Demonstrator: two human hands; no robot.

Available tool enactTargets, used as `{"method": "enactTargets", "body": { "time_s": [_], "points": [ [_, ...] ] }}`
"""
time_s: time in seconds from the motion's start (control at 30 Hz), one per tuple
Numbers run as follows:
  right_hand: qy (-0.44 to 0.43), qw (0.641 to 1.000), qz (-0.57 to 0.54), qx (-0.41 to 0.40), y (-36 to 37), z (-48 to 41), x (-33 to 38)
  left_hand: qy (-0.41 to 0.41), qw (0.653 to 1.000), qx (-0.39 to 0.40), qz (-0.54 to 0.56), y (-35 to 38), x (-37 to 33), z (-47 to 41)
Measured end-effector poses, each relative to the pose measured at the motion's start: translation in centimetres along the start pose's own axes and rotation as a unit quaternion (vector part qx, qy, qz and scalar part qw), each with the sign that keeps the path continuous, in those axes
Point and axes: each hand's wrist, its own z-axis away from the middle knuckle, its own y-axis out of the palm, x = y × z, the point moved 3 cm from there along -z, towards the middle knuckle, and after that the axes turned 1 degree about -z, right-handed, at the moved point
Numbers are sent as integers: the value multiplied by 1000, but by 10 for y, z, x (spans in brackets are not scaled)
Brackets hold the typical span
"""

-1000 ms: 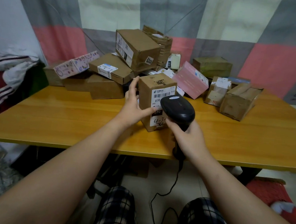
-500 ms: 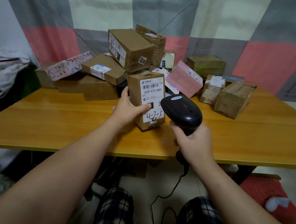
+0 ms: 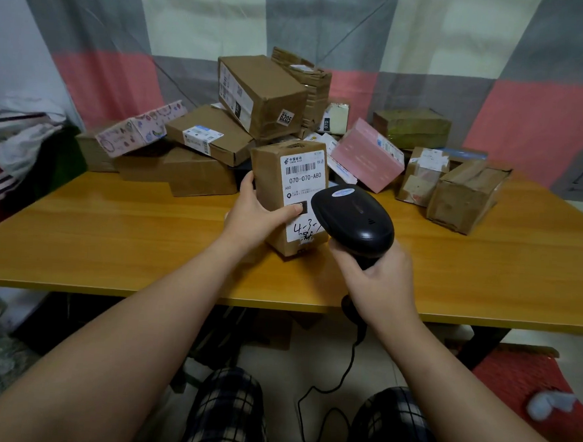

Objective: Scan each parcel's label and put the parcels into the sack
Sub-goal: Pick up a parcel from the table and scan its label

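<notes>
Dim, soft indoor light; wide-angle bending at edges, slight blur

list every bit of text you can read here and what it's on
"070-070-A80": label on the held parcel
"4-3-": handwritten lower on that label, partly behind the scanner
"6205": sticker on the top box
"070": pale parcel behind
Other labels, scanner logo: too small or blurred.

Wooden table (image 3: 111,244) against checked grey, pink and cream curtain (image 3: 104,83); striped clothing (image 3: 11,142) heaped left; red mat (image 3: 518,388) on floor, right.
</notes>
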Motion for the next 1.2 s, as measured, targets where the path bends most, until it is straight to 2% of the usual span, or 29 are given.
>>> {"method": "enactTargets", "body": {
  "time_s": [0.1, 0.23, 0.33, 0.5, 0.73, 0.9, 1.1, 1.2],
  "points": [
    [-9, 1000, -12, 5, 4, -1, 7, 7, 1000, -27, 14, -9, 3, 17],
    [-27, 998, -11, 50, 26, -2, 20, 4, 996, -89, 8, -37, 15, 46],
    [-45, 995, -12, 88, 53, 1, 31, -5, 990, -139, 6, -69, 24, 68],
    [-26, 989, -57, 136, 110, 16, 49, -19, 974, -223, 21, -132, 43, 110],
    [-81, 962, -54, 255, 196, 57, 76, -50, 942, -325, -74, -217, 83, 199],
    [-35, 919, -158, 359, 253, 106, 85, -143, 895, -392, -156, -271, 131, 281],
    [-56, 867, -125, 479, 316, 165, 82, -274, 834, -415, -239, -303, 197, 353],
    [33, 836, -132, 531, 340, 187, 71, -351, 820, -378, -249, -306, 226, 365]
  ]
}}
